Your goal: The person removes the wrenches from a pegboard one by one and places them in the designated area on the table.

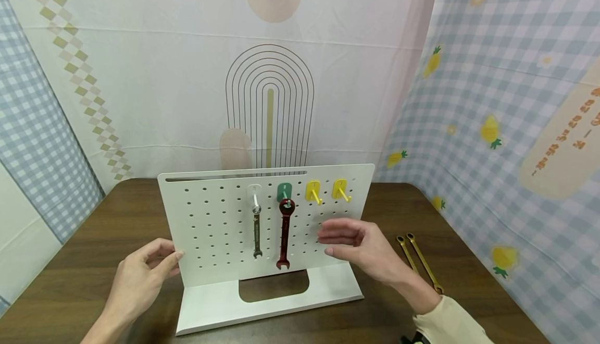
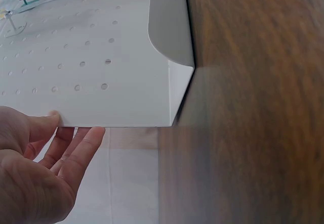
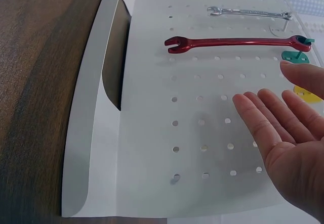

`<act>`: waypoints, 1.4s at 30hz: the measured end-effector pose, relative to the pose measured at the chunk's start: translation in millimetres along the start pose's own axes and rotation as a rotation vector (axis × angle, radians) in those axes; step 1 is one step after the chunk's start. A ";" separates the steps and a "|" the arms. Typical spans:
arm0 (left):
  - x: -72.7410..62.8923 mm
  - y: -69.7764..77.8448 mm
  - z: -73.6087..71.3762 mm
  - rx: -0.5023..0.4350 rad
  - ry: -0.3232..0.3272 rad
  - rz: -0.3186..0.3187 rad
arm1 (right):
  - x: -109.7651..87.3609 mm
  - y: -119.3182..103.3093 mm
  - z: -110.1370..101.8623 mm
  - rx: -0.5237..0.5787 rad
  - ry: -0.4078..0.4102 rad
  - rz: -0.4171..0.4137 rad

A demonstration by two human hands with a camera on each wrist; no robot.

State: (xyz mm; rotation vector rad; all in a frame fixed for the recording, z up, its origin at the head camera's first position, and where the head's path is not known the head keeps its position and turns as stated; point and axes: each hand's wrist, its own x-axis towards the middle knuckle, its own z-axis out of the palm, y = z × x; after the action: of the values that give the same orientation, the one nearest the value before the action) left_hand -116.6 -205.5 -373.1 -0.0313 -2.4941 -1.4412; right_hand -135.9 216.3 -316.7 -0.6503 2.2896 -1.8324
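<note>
A white pegboard stand (image 1: 215, 250) stands upright on the table. My left hand (image 1: 140, 279) pinches its left edge, with the thumb (image 2: 43, 125) on the front face and the fingers at the edge and behind. My right hand (image 1: 363, 247) is in front of the board's right part, its fingers extended and nothing in them. From a white hook (image 1: 254, 195) hangs a small silver wrench (image 1: 257, 234). Beside it a red wrench (image 1: 284, 234) hangs on a green hook (image 1: 283, 190). Two yellow hooks (image 1: 313, 192) to the right carry nothing.
Two gold-coloured wrenches (image 1: 422, 260) lie on the brown wooden table (image 1: 394, 307), right of the stand and partly behind my right forearm. A rounded cutout (image 1: 274, 287) opens in the stand's base. Patterned cloth (image 1: 187, 99) hangs behind the table and on both sides.
</note>
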 end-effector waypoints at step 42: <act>0.2 0.2 -0.2 -0.004 0.001 -0.003 | 14.1 -4.5 18.0 0.046 -0.019 -0.032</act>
State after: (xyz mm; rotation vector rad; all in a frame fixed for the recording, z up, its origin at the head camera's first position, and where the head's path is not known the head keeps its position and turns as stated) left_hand -116.7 -205.6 -372.7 -0.0277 -2.4913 -1.4463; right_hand -140.8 193.6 -314.7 -0.6985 2.2304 -1.8793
